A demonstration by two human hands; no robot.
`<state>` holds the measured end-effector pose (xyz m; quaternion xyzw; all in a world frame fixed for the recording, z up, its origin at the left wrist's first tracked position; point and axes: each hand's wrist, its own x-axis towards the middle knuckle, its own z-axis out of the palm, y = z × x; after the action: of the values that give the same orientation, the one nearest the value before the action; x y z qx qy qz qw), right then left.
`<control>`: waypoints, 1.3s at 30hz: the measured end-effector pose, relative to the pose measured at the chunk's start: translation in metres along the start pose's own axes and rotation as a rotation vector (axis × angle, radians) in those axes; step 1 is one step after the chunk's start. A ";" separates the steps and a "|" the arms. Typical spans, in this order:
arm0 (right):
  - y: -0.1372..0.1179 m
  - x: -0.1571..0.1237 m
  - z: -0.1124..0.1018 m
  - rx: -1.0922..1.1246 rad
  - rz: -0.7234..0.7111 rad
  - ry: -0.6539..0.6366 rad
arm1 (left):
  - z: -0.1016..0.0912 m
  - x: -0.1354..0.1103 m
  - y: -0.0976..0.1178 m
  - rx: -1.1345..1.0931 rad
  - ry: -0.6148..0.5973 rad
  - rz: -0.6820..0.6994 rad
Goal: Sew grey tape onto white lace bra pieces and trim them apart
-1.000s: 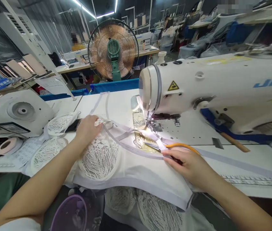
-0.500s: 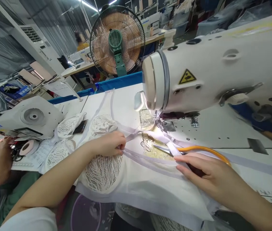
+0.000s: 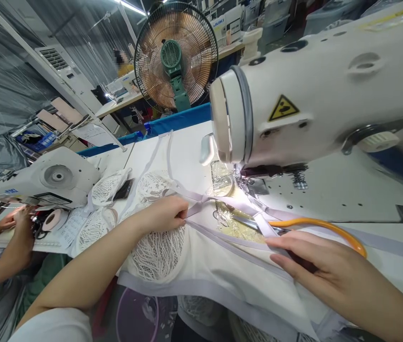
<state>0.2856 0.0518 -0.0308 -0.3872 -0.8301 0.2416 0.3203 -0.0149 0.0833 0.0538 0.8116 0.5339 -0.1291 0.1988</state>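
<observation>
A white bra-like garment [image 3: 219, 266] with lace cups [image 3: 158, 254] and pale lilac edging lies across the table edge in front of me. My left hand [image 3: 169, 212] is closed on the lilac edging beside the cup. Between thumb and fingers, my right hand [image 3: 308, 261] pinches the end of a lilac strap [image 3: 266, 226]. This strap crosses the blades of orange-handled scissors [image 3: 315, 222], which lie on the table by the sewing machine [image 3: 294, 95]. The machine's needle area is just beyond the strap, partly hidden under its head.
A second sewing machine [image 3: 59, 178] stands at the left, with a co-worker's hands [image 3: 19, 221] at it. Lace cups, a dark phone-like object [image 3: 124, 189] and a tape roll [image 3: 54, 219] lie between. A fan [image 3: 176, 57] stands behind the table; a purple bin [image 3: 137, 316] is below.
My view has shifted slightly, so most things appear a little displaced. Both hands keep their grips on the edging and strap; my right hand appears slightly farther right and lower.
</observation>
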 end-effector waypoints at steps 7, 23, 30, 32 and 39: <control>0.000 0.001 0.003 -0.020 -0.026 0.011 | 0.001 0.003 0.002 0.033 -0.028 -0.043; -0.091 0.081 0.039 -0.011 0.033 -0.226 | -0.028 -0.038 0.042 0.117 0.078 0.040; -0.094 0.079 0.043 0.067 0.054 -0.265 | -0.028 -0.044 0.041 -0.082 0.015 0.142; -0.091 0.076 0.044 0.056 0.047 -0.261 | -0.024 -0.042 0.037 -0.126 0.009 0.161; -0.059 0.058 0.023 -0.024 -0.053 -0.515 | -0.014 -0.037 0.012 -0.271 -0.050 0.049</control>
<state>0.2121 0.0601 0.0121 -0.2947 -0.8970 0.3139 0.1001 -0.0184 0.0557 0.0843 0.7867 0.5212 -0.0713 0.3231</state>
